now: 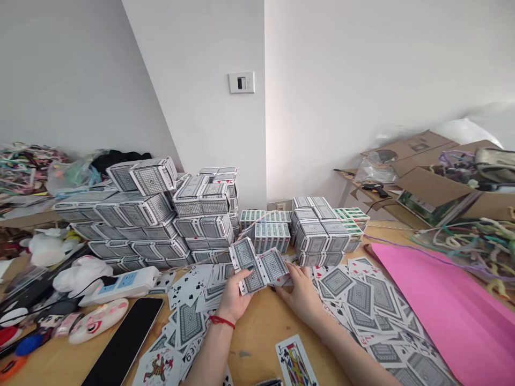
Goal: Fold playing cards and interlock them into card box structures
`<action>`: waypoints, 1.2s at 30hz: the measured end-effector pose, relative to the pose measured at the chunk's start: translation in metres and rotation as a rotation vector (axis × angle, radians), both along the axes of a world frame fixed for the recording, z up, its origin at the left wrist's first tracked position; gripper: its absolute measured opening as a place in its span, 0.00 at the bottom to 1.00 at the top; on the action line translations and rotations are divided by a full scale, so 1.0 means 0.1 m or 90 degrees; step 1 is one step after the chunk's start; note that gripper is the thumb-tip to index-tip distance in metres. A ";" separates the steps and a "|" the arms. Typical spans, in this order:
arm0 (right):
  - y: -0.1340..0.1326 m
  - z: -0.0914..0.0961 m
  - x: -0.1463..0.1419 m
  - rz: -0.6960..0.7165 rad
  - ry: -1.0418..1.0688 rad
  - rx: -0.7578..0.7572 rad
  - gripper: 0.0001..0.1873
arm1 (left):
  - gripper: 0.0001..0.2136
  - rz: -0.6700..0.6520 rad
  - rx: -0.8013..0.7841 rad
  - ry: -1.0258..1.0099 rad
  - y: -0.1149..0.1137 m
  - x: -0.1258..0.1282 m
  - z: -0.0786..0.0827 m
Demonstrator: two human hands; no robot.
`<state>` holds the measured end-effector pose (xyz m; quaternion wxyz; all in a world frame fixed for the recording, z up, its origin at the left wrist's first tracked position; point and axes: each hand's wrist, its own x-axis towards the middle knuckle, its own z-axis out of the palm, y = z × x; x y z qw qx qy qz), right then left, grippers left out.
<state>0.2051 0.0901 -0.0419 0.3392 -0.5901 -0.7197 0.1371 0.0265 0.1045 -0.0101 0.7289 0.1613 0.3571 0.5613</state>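
Observation:
My left hand (236,296), with a red cord on its wrist, holds folded playing cards (249,268) with grey patterned backs, the thumb lying across them. A second grey-backed section (272,265) angles off to the right of the held part. At that section's right edge is my right hand (301,289), thumb and forefinger apart; whether it touches the card is hard to tell. Loose cards (358,295) lie spread to the right, more cards (189,321) to the left. Nearer me lies a jack of clubs (295,362) face up.
Stacked blocks of folded cards (148,209) rise at the back left, with another stack (319,230) at the back right. Green card boxes (271,236) stand between. A phone (124,343), a power strip (124,284) and pink paper (442,311) flank the work area.

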 end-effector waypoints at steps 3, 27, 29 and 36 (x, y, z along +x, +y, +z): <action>0.01 0.00 0.03 0.005 0.035 -0.009 0.27 | 0.19 -0.035 0.016 -0.023 -0.01 -0.01 0.00; -0.01 -0.01 0.10 0.079 0.315 -0.045 0.15 | 0.07 0.194 -0.076 -0.055 0.06 0.01 0.08; -0.07 0.00 0.08 0.074 0.351 -0.029 0.14 | 0.07 0.189 -0.068 -0.046 0.06 0.00 0.08; -0.33 0.03 -0.01 0.155 0.299 0.042 0.05 | 0.06 0.194 -0.084 -0.060 0.07 -0.02 0.05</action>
